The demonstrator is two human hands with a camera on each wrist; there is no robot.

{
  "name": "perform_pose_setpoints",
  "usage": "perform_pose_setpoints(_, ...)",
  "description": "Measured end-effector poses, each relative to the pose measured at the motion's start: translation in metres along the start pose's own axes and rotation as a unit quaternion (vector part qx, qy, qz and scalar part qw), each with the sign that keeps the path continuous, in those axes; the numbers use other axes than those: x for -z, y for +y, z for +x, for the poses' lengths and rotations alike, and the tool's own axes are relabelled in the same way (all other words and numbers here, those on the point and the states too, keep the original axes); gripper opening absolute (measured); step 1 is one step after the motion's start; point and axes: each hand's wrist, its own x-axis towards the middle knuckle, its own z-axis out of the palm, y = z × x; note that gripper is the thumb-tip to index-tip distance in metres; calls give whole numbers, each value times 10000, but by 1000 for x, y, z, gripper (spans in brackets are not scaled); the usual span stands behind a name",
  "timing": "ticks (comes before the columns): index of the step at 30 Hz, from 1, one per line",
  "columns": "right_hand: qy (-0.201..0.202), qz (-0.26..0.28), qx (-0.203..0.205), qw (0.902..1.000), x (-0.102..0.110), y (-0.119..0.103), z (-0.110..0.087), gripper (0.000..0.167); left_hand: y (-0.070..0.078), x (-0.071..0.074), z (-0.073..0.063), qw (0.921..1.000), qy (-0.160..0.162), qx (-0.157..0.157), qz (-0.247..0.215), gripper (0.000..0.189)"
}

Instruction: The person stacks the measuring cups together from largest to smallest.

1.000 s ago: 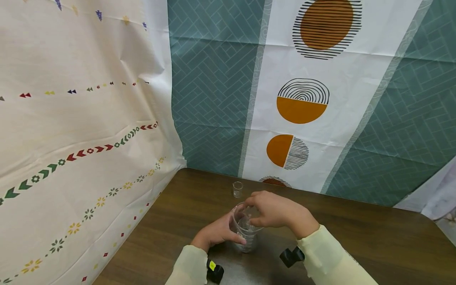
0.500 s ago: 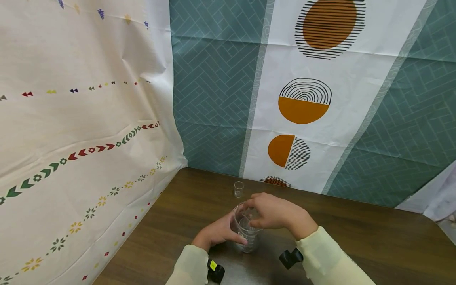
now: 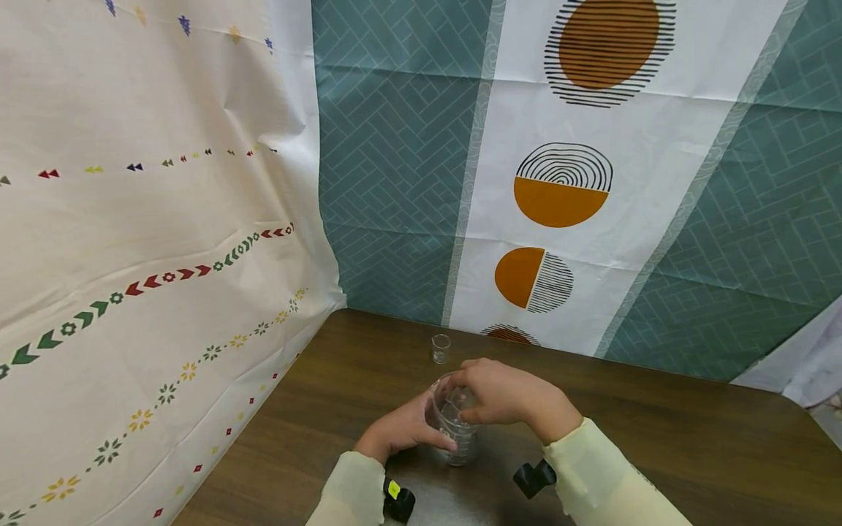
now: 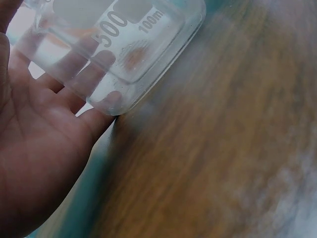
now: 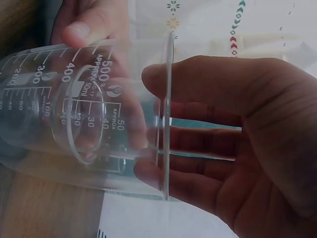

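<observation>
A large clear beaker (image 3: 463,443) with a scale up to 500 stands at the middle of the table. My left hand (image 3: 403,427) grips its side, thumb in front and fingers behind. Smaller clear beakers sit nested within; one marked 100ml shows through the base in the left wrist view. From above, my right hand (image 3: 503,394) reaches over the rim. Its thumb and fingertips (image 5: 152,79) dip inside the mouth in the right wrist view, spread across the small 50 ml beaker (image 5: 116,119) and pinching near its top. Glass overlapping glass partly hides that contact.
Toward the back edge of the brown wooden table (image 3: 645,438) stands another small clear beaker (image 3: 441,351). A patterned cream cloth (image 3: 164,307) hangs along the left side, and a teal and white cloth (image 3: 395,183) hangs behind the table.
My right hand has sunk very slightly at the large beaker's mouth. The left hand keeps its grip in the same place, and the far beaker has not moved.
</observation>
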Motion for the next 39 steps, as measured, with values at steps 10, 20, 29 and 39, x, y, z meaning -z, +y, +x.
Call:
perform_pose_setpoints(10,-37,-30,-22,10000,-2,-1,3,38,0,-1,0,10000,26,36,-23,103)
perform_pose_setpoints(20,-58,-59,63,9999,-5,-2,6,37,-2,-1,1,10000,57,19,-71,105)
perform_pose_setpoints(29,-72,-72,44,9999,-6,-4,9,36,-3,-1,2,9999,80,39,-70,105)
perform_pose_setpoints(39,-69,34,67,9999,-9,-4,10,35,-4,-1,2,10000,91,28,20,105)
